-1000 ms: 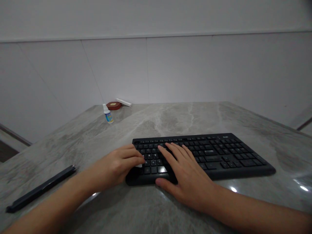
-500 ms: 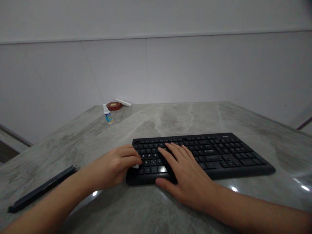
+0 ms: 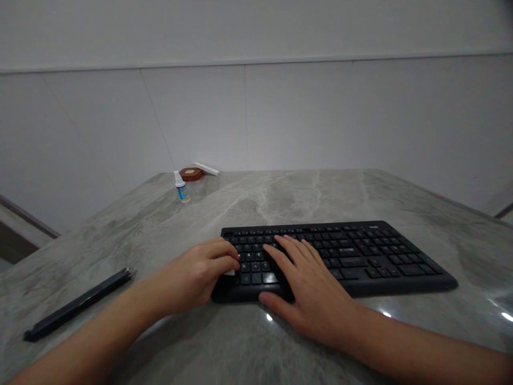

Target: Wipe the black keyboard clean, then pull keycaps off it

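Note:
A black keyboard (image 3: pixel 360 256) lies on the grey marble table (image 3: pixel 280 198). My left hand (image 3: pixel 196 275) is curled at the keyboard's left end, its fingers pinched on a small white thing (image 3: pixel 229 272) pressed against the keys. My right hand (image 3: pixel 308 289) lies flat on the left half of the keyboard with the fingers stretched out and the thumb on the front edge.
A long black bar (image 3: pixel 78 305) lies on the table at the left. At the far left corner stand a small spray bottle (image 3: pixel 183 188), a round red-brown dish (image 3: pixel 191 174) and a flat white piece (image 3: pixel 207 168). A white wall rises behind the table.
My left hand slid a little left along the keys with the white thing, then back right. My right hand stayed flat. The view shifted slightly.

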Demonstrator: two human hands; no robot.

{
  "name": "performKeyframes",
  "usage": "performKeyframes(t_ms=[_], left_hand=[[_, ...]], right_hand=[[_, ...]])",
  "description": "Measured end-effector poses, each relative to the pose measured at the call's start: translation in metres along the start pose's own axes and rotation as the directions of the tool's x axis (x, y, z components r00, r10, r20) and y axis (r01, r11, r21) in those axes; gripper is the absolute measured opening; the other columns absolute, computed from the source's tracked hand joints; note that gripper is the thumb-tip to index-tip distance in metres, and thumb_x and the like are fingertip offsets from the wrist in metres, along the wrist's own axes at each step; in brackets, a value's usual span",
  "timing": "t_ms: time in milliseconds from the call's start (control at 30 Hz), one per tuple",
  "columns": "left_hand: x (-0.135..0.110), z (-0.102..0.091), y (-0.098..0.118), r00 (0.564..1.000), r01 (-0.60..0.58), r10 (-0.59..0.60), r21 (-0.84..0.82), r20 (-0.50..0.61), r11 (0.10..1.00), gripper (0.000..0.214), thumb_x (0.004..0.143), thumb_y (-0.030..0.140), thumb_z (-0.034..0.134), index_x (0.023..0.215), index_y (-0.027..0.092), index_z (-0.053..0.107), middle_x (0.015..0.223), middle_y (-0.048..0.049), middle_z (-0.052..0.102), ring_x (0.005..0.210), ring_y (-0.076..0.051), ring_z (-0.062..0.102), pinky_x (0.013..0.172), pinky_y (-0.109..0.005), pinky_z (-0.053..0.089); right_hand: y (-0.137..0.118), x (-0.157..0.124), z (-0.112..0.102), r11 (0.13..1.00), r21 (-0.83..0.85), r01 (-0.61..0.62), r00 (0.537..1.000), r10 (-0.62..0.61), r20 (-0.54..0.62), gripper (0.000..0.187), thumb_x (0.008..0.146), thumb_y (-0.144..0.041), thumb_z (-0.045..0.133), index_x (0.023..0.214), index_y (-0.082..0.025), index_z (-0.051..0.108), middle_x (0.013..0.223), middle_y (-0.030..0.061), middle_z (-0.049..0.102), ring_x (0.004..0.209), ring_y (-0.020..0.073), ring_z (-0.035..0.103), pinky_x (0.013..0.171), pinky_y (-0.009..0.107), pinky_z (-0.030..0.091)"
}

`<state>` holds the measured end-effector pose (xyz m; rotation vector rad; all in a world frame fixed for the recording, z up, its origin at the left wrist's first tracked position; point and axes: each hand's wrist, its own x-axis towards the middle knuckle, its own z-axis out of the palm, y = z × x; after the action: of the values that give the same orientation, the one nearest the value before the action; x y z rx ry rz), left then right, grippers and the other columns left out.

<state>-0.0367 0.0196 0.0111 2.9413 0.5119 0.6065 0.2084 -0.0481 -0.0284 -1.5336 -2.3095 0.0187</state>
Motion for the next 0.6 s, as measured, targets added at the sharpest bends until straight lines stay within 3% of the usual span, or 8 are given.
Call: performKeyframes(t_ms=[233, 467, 600], left_hand=[[-0.0011, -0.0078, -0.0014, 0.996, 0.062, -0.058, -0.047, 0.071, 0.997, 0.036, 0.08, -0.006, 0.039, 0.086, 0.015, 0.067, 0.083, -0.0057, 0.064, 0.075, -0.017, 0.06, 0.065, -0.026, 0.048], [0.0002, 0.0006, 0.0012, 0.998, 0.062, -0.062, -0.026, 0.013, 0.998, 0.033, 0.082, -0.004, 0.039, 0.087, 0.014, 0.066, 0.082, -0.0071, 0.063, 0.075, -0.019, 0.059, 0.065, -0.028, 0.048], [-0.0034, -0.0033, -0.0002, 0.987, 0.141, -0.138, -0.03, 0.087, 0.99, 0.034, 0.077, -0.006, 0.041, 0.084, 0.016, 0.066, 0.081, -0.0054, 0.062, 0.074, -0.018, 0.059, 0.064, -0.027, 0.047]], right_hand=[[-0.0002, -0.0013, -0.0004, 1.0, -0.004, 0.0, 1.0, 0.0, 0.009, 0.07, 0.085, -0.054, 0.059, 0.143, -0.015, 0.049, 0.149, 0.0203, 0.043, 0.14, 0.0378, 0.036, 0.113, 0.062, 0.028], [-0.0007, -0.0004, -0.0008, 1.0, -0.007, -0.005, 1.0, 0.005, 0.016, 0.07, 0.085, -0.054, 0.059, 0.142, -0.014, 0.049, 0.149, 0.0206, 0.043, 0.14, 0.0377, 0.035, 0.113, 0.062, 0.028], [-0.001, 0.0003, -0.002, 1.0, 0.002, -0.014, 0.999, 0.013, 0.029, 0.07, 0.085, -0.055, 0.058, 0.142, -0.015, 0.05, 0.15, 0.0204, 0.042, 0.14, 0.0378, 0.034, 0.113, 0.062, 0.027]])
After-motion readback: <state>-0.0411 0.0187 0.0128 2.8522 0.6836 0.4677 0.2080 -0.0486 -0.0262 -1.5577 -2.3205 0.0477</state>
